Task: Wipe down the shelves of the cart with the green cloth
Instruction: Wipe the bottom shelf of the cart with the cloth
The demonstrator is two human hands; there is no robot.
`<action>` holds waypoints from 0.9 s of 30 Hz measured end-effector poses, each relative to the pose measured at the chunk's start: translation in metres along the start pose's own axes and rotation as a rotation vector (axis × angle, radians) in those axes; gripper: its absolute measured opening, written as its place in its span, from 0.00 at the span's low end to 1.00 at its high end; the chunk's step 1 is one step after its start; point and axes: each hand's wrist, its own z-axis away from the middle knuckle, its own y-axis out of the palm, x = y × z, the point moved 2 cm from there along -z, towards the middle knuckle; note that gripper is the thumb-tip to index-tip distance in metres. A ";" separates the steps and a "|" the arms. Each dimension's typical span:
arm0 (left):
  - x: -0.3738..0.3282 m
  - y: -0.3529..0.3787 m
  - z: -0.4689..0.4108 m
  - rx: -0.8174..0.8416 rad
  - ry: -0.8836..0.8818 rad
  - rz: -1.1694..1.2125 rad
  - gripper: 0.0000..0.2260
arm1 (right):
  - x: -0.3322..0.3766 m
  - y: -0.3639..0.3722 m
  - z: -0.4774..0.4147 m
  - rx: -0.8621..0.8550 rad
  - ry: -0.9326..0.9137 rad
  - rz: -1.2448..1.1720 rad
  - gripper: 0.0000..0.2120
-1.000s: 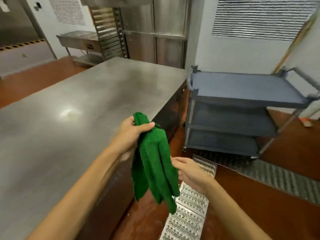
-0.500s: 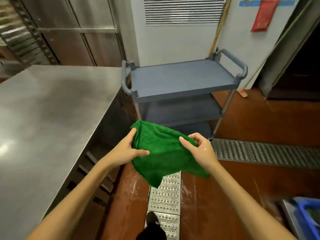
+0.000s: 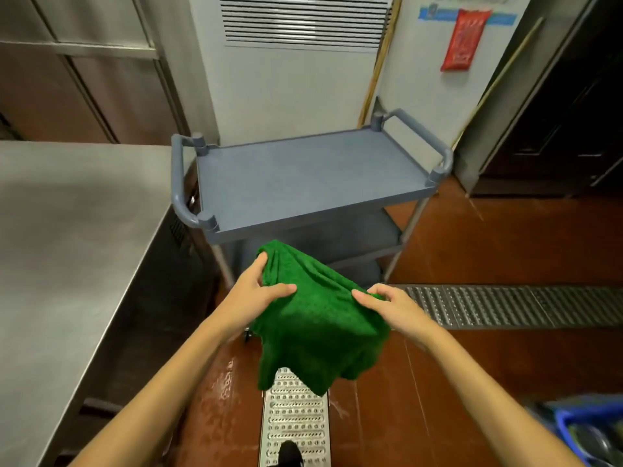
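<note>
A green cloth (image 3: 313,325) hangs spread between both hands, just in front of the cart and below its top shelf. My left hand (image 3: 256,289) grips the cloth's upper left edge. My right hand (image 3: 387,306) pinches its right edge. The grey-blue cart (image 3: 303,176) stands straight ahead with a bare top shelf and handles at both ends. A middle shelf (image 3: 364,237) shows under it; the lowest shelf is mostly hidden by the cloth.
A steel counter (image 3: 67,237) runs along the left, close to the cart. Metal floor grates (image 3: 505,306) cross the red floor to the right and below me. A blue bin (image 3: 586,429) sits at the bottom right. A broom handle leans behind the cart.
I have stepped closer to the cart, now centred ahead. The cloth went from a bunch hanging in my left hand to being spread between both hands.
</note>
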 end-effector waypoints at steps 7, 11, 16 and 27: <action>0.007 -0.029 -0.065 -0.006 -0.100 -0.105 0.16 | 0.000 -0.039 -0.071 0.010 0.067 0.080 0.19; 0.039 -0.043 -0.106 -0.187 -0.145 -0.155 0.08 | -0.011 -0.064 -0.122 -0.146 0.115 0.156 0.18; 0.086 -0.051 -0.155 -0.303 -0.296 -0.153 0.16 | -0.033 -0.067 -0.195 0.018 0.158 0.135 0.24; 0.106 -0.031 -0.206 -0.454 -0.356 -0.366 0.13 | -0.062 -0.047 -0.330 0.550 0.057 0.904 0.39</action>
